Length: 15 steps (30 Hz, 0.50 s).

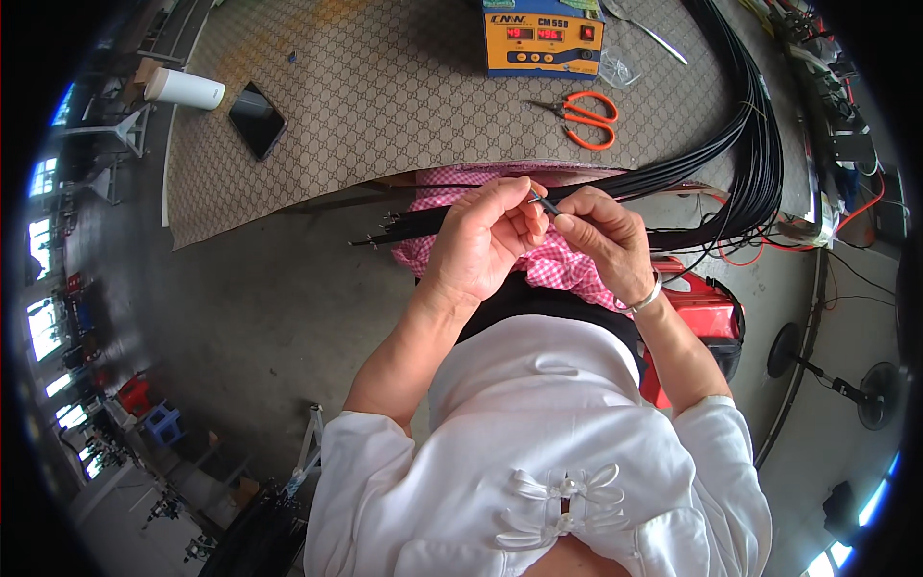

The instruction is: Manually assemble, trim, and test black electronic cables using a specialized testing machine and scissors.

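Just off the table edge (288,207), both hands, left hand (481,240) and right hand (601,240), pinch one black cable end (544,204).

Bare worktop (385,106) lies open between the phone (258,119) and the scissors (585,118). The cable bundle (750,144) blocks the right side; the orange box (543,38) stands at the far edge.

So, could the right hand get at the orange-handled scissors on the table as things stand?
Probably yes, once it lets go: the right hand is pinching a thin black cable together with the left hand. The scissors lie uncovered on the patterned mat just beyond, with nothing between.
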Each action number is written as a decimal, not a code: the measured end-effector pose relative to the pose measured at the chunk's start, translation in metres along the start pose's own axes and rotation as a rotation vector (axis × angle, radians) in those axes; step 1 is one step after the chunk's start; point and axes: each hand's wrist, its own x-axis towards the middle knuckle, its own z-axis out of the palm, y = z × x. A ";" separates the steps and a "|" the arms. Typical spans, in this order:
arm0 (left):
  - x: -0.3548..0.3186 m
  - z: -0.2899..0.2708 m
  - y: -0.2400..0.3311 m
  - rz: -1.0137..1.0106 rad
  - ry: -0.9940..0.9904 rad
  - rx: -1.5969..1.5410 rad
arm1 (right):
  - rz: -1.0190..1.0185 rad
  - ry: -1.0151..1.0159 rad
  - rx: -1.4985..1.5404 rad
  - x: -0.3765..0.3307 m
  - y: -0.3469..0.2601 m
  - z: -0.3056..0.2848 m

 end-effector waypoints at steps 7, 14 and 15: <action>-0.001 0.004 0.001 0.027 -0.012 0.030 | 0.042 -0.017 0.070 0.001 0.001 -0.003; 0.000 0.005 0.007 -0.021 0.029 0.099 | 0.046 -0.037 0.085 0.000 0.001 -0.003; 0.000 0.004 0.008 -0.043 0.032 0.096 | 0.034 -0.042 0.073 0.000 0.001 -0.003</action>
